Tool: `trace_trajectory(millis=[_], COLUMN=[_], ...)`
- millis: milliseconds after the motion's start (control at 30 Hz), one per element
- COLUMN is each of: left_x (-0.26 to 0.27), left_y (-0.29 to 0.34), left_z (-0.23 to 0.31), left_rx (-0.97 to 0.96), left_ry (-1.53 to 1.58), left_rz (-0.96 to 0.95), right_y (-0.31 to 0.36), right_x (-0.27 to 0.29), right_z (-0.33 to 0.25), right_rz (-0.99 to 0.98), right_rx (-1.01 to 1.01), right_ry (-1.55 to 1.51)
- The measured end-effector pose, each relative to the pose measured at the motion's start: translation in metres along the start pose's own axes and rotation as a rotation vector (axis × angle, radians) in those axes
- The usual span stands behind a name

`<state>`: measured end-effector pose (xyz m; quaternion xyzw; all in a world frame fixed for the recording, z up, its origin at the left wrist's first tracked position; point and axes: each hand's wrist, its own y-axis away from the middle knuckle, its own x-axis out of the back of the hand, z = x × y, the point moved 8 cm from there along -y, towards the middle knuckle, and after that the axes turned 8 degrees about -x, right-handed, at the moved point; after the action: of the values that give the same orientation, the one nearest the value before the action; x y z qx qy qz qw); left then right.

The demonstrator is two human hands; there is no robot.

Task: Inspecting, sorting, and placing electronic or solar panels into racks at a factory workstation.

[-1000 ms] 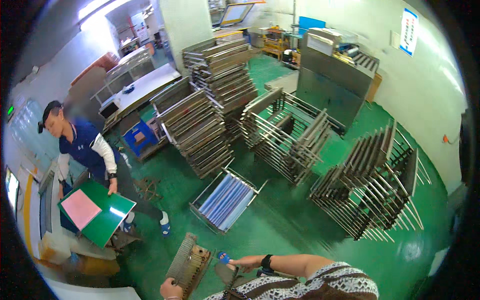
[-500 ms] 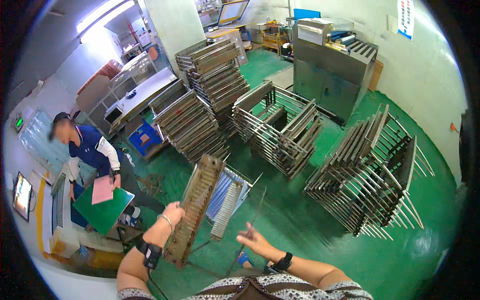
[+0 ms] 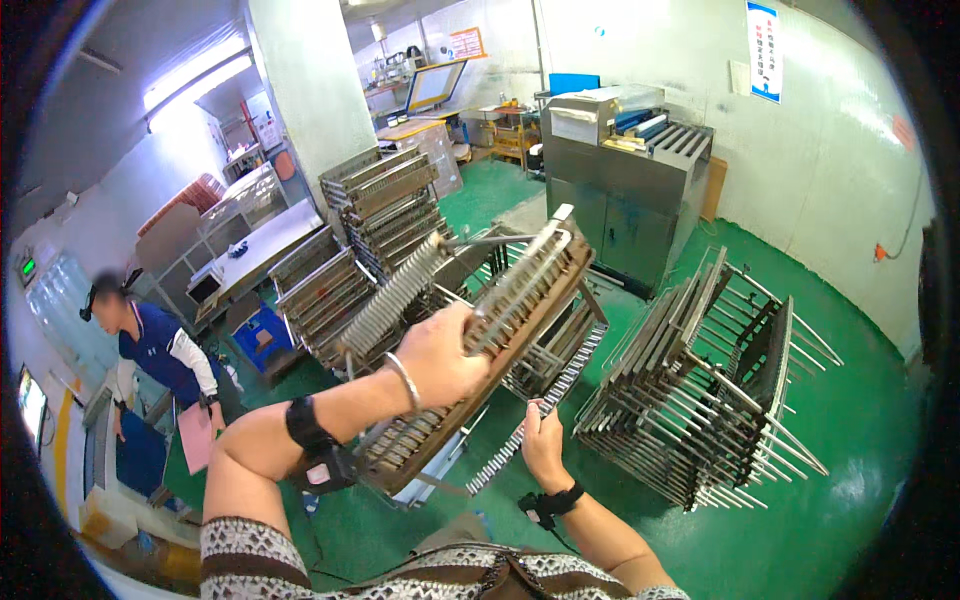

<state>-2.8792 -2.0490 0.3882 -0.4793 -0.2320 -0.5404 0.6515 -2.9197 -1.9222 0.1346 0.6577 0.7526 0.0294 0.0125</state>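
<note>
A metal rack [image 3: 545,300] with slotted, comb-like side bars is held up in front of my body, tilted. My left hand [image 3: 440,360] is closed around its brown upper slotted bar. The fingertips are partly hidden behind that bar. Lower and to the right, my right hand [image 3: 543,445] grips a pale toothed bar [image 3: 575,378] of the same rack. A ribbed grey bar [image 3: 395,290] shows on the rack's far left side.
More metal racks [image 3: 700,390] stand stacked at the right. Other rack stacks [image 3: 385,205] stand at the back left. A steel machine with rollers [image 3: 625,190] is behind them. At the left, a co-worker [image 3: 165,350] stands near a pink sheet [image 3: 197,436].
My left hand has lifted the rack up and to the right. My right hand, apart from it before, now grips its toothed bar. The co-worker's green board has left view.
</note>
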Motion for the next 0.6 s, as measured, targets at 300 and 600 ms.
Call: trace_trajectory(millis=[300, 600], left_x=[-0.095, -0.204], left_y=[-0.129, -0.27], left_z=[-0.05, -0.165], left_rx=[-0.224, -0.082], left_ry=[-0.085, -0.157], left_rz=[0.084, -0.153], right_y=[-0.176, -0.352], right_x=[-0.022, -0.076], right_z=[0.04, 0.109], right_rz=[-0.047, -0.237], right_rx=[-0.028, -0.342], right_ry=[-0.144, -0.043])
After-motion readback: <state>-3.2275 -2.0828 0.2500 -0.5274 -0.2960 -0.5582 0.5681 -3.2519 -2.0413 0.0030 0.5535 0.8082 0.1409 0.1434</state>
